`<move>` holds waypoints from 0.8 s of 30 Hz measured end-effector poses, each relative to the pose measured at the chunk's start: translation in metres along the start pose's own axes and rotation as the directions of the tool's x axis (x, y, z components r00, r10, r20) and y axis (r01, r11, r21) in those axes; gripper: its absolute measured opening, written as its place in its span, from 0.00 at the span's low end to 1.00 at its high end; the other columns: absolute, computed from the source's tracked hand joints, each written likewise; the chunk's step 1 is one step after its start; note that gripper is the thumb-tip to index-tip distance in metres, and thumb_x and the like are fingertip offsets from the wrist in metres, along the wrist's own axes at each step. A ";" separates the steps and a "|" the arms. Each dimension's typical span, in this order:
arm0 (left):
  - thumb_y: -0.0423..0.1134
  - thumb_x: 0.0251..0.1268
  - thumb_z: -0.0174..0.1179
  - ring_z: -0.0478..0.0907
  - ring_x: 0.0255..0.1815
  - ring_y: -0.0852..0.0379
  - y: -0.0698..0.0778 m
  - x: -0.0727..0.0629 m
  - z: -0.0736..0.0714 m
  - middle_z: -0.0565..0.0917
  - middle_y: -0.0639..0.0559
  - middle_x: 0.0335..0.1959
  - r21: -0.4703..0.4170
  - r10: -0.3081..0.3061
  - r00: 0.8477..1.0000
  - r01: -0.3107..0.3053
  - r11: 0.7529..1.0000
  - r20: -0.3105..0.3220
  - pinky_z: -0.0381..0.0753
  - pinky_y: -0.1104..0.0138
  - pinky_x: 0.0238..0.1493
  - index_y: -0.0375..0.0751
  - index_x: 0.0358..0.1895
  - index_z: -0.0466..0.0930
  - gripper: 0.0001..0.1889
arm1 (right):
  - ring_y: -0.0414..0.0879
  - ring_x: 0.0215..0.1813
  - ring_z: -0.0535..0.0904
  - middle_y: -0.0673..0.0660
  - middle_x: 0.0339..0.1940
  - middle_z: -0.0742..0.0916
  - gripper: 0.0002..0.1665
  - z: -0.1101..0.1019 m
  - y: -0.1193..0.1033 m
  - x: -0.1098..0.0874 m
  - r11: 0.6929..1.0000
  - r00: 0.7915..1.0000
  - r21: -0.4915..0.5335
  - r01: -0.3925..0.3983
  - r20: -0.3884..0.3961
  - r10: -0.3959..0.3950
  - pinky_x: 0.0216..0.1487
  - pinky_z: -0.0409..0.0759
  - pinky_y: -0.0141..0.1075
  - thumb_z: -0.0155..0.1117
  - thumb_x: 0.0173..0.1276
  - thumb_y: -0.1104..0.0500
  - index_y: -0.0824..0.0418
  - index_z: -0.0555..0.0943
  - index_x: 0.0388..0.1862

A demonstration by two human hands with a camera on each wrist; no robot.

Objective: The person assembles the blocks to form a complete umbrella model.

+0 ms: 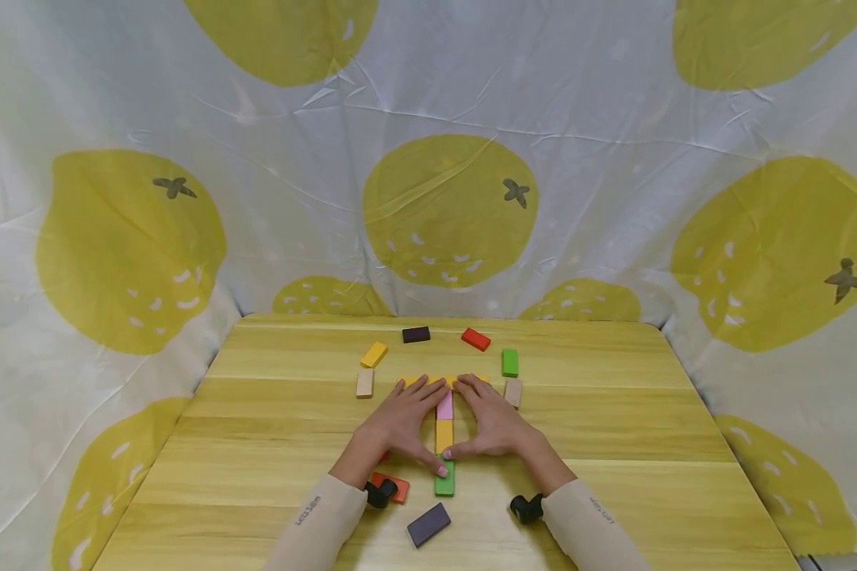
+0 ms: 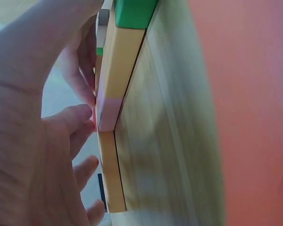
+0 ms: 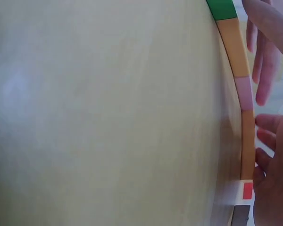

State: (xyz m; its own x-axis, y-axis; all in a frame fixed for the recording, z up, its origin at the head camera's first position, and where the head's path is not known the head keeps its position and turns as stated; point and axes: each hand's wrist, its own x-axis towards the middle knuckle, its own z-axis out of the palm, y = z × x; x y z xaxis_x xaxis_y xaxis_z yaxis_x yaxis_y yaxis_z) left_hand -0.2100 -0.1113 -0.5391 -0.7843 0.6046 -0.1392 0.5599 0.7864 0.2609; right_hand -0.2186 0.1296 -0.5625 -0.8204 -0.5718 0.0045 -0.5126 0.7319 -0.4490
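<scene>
Around the pink block (image 1: 444, 406) lie the pieces you're handling: orange block (image 1: 444, 436) against its near side, green block (image 1: 446, 487) next toward you, orange crossbar (image 2: 113, 174) running crosswise on its far side, all flat on the tabletop (image 1: 614, 444). Your left hand (image 1: 405, 418) is just left of the pink block, your right hand (image 1: 494, 420) just right of it. Both have fingers extended, thumbs well apart from them; neither's clamped on anything. Fingertips are at or just over the crossbar, L thumb over the green block, R thumb near its far end; can't tell exact contact.

Handling, prob.: blocks look like painted wood, so light, stiff, hard to break. Smooth faces on a smooth top = likely slippery; a sideways nudge would prob. skew the joints either side of the pink block. Pieces seem loose, so don't count on them shifting as one w/o pressure from both ends.

Best hold, IMO: pinch the long sides low down betw. thumb & index. For the pink block use its L & R sides, since both ends look butted up. Watch your L wrist cam (image 1: 382, 494): it's by the near red block (image 1: 397, 489), which sits left & nearer you than the pink block.
</scene>
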 end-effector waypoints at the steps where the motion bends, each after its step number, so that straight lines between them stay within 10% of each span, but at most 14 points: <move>1: 0.88 0.30 0.66 0.42 0.87 0.45 0.000 0.000 0.001 0.49 0.58 0.86 0.005 -0.003 1.000 0.003 1.000 0.002 0.43 0.40 0.84 0.54 0.85 0.47 0.75 | 0.56 0.84 0.56 0.55 0.84 0.61 0.77 0.000 0.000 0.000 1.000 1.000 0.011 -0.004 -0.003 0.004 0.79 0.65 0.58 0.68 0.46 0.15 0.57 0.57 0.84; 24: 0.87 0.29 0.67 0.42 0.87 0.47 0.007 0.007 0.002 0.50 0.58 0.86 0.011 -0.021 0.999 0.020 1.000 0.025 0.46 0.38 0.82 0.54 0.85 0.48 0.76 | 0.54 0.86 0.53 0.53 0.85 0.59 0.75 0.003 0.007 0.001 0.997 0.999 0.057 -0.051 -0.001 0.051 0.79 0.65 0.56 0.68 0.48 0.16 0.56 0.56 0.85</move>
State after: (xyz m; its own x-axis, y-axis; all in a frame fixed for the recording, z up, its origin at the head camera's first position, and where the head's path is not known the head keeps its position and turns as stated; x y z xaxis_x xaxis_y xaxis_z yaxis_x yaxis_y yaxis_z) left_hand -0.2112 -0.1016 -0.5402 -0.7886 0.5913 -0.1687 0.5467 0.7999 0.2475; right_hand -0.2221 0.1333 -0.5686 -0.8458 -0.5331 -0.0180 -0.4545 0.7379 -0.4989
